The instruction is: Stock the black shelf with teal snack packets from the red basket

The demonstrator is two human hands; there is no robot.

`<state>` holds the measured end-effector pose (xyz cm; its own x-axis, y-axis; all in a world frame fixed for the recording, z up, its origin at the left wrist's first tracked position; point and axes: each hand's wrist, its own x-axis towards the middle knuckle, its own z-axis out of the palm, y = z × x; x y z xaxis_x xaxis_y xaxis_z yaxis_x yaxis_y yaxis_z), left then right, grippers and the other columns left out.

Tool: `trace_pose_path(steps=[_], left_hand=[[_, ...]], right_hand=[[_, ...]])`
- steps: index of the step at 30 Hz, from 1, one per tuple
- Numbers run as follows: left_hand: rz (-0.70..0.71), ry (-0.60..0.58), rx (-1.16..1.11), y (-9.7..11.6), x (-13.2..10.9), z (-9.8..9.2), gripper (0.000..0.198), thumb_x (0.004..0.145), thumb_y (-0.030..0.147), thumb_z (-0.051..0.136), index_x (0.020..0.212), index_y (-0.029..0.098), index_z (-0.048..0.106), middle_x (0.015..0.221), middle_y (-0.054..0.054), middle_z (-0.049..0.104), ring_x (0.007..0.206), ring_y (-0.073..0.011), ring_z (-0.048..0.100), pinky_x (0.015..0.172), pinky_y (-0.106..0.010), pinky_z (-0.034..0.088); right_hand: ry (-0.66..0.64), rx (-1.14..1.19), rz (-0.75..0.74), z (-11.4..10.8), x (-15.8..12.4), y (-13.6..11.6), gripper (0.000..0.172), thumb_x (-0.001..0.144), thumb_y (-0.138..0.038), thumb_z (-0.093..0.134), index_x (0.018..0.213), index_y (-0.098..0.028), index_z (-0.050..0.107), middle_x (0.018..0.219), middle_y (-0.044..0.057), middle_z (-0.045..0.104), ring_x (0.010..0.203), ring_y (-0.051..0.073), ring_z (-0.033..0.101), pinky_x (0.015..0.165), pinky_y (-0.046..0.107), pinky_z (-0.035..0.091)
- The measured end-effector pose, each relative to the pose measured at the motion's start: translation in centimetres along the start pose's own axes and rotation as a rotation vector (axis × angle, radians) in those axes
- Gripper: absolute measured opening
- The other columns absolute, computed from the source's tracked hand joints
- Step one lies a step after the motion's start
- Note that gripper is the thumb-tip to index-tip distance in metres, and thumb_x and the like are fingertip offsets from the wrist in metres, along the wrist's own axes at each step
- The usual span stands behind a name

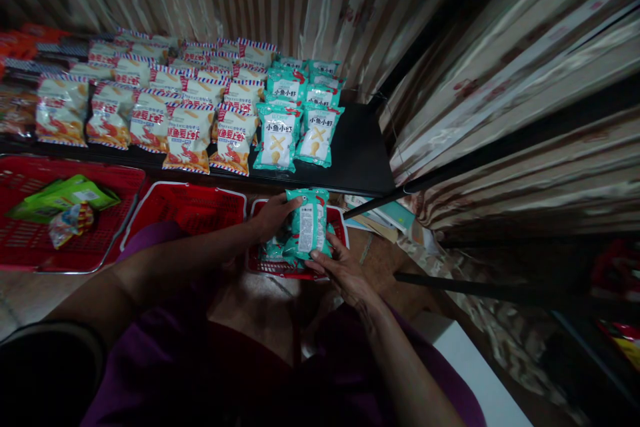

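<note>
Both my hands hold a teal snack packet [309, 223] over a red basket [339, 219] on the floor. My left hand [274, 215] grips its upper left edge, fingers curled. My right hand [340, 270] pinches its lower edge from below. More teal packets [275, 250] lie in the basket underneath. On the black shelf [360, 153] in front stand rows of matching teal packets [295, 127] and, to their left, several white and orange shrimp snack packets [190, 133].
Two more red baskets sit at the left: a middle one [193, 207], and a far left one [30, 240] holding green packets [65, 197]. Striped curtain [500, 80] hangs behind and to the right. A white surface [470, 367] lies at lower right.
</note>
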<state>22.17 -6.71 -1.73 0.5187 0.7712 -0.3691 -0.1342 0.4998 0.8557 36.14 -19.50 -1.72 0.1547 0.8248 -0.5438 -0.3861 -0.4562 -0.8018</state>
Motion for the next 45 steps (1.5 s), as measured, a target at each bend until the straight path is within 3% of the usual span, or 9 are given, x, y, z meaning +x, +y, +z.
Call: trace_pose_path(steps=[6,10,16,19,23,27,33,37,45], left_hand=[[-0.035,0.048,-0.012,0.0,0.0,0.0,0.038,0.067,0.049,0.07,0.077,0.015,0.059,0.05,0.005,0.05,0.041,-0.007,0.042,0.04,-0.019,0.03],[-0.019,0.003,-0.106,-0.1,0.1,0.0,0.039,0.067,0.048,0.071,0.084,0.014,0.061,0.062,0.001,0.06,0.05,-0.0097,0.052,0.048,-0.021,0.039],[0.012,0.006,-0.179,-0.3,0.5,-0.3,0.042,0.063,0.046,0.076,0.087,0.014,0.062,0.068,0.0,0.063,0.059,-0.0109,0.056,0.059,-0.024,0.044],[-0.028,-0.027,-0.149,-0.3,0.2,-0.3,0.047,0.062,0.048,0.076,0.092,0.015,0.062,0.068,0.0,0.063,0.055,-0.0114,0.055,0.055,-0.024,0.044],[-0.039,-0.089,-0.17,-0.4,0.0,-0.4,0.052,0.062,0.048,0.076,0.099,0.016,0.061,0.076,-0.003,0.067,0.06,-0.0142,0.06,0.056,-0.026,0.046],[-0.025,-0.098,-0.204,-0.5,0.1,-0.4,0.049,0.065,0.044,0.076,0.102,0.016,0.061,0.082,-0.005,0.069,0.071,-0.0178,0.064,0.063,-0.029,0.049],[-0.076,-0.128,-0.261,-0.1,0.0,-0.2,0.037,0.066,0.045,0.073,0.082,0.015,0.059,0.064,0.001,0.06,0.056,-0.0111,0.055,0.055,-0.023,0.044],[-0.132,-0.127,-0.27,0.3,-0.3,-0.1,0.036,0.064,0.043,0.075,0.068,0.016,0.052,0.053,0.007,0.044,0.047,-0.0054,0.044,0.048,-0.017,0.037],[-0.068,-0.236,-0.108,0.4,-1.4,0.4,0.043,0.064,0.04,0.077,0.095,0.014,0.064,0.076,-0.003,0.065,0.071,-0.0151,0.061,0.063,-0.023,0.044]], right_hand=[[0.021,-0.067,-0.012,0.2,0.1,0.3,0.065,0.054,-0.029,0.085,0.114,-0.024,0.059,0.098,0.0,0.069,0.077,0.014,0.065,0.073,0.028,0.057],[-0.01,-0.17,-0.068,-0.2,0.1,0.3,0.06,0.06,-0.032,0.081,0.115,-0.025,0.058,0.093,-0.001,0.07,0.073,0.015,0.065,0.071,0.029,0.055],[0.021,-0.22,-0.142,-0.1,0.0,-0.5,0.062,0.063,-0.04,0.079,0.12,-0.029,0.058,0.11,0.0,0.068,0.1,0.02,0.063,0.088,0.032,0.05],[0.02,-0.108,-0.197,0.4,0.1,-0.8,0.063,0.069,-0.047,0.073,0.126,-0.031,0.053,0.113,0.002,0.067,0.102,0.022,0.063,0.088,0.035,0.05],[0.011,-0.094,-0.282,0.6,0.6,-0.8,0.077,0.068,-0.043,0.075,0.136,-0.03,0.042,0.116,0.005,0.065,0.105,0.022,0.062,0.088,0.036,0.051],[0.028,-0.104,-0.323,0.7,1.0,-0.5,0.077,0.066,-0.041,0.076,0.135,-0.028,0.045,0.12,0.005,0.063,0.114,0.023,0.058,0.092,0.038,0.05],[0.095,-0.129,-0.392,0.7,1.2,-0.4,0.07,0.068,-0.039,0.075,0.132,-0.028,0.049,0.121,0.004,0.063,0.118,0.023,0.055,0.097,0.039,0.048],[0.156,-0.053,-0.406,0.7,1.2,-0.7,0.073,0.069,-0.042,0.073,0.135,-0.029,0.045,0.122,0.005,0.063,0.111,0.023,0.06,0.089,0.038,0.052],[0.2,-0.012,-0.443,0.7,1.3,-1.0,0.072,0.07,-0.041,0.072,0.135,-0.029,0.044,0.121,0.004,0.064,0.104,0.021,0.063,0.089,0.037,0.052]])
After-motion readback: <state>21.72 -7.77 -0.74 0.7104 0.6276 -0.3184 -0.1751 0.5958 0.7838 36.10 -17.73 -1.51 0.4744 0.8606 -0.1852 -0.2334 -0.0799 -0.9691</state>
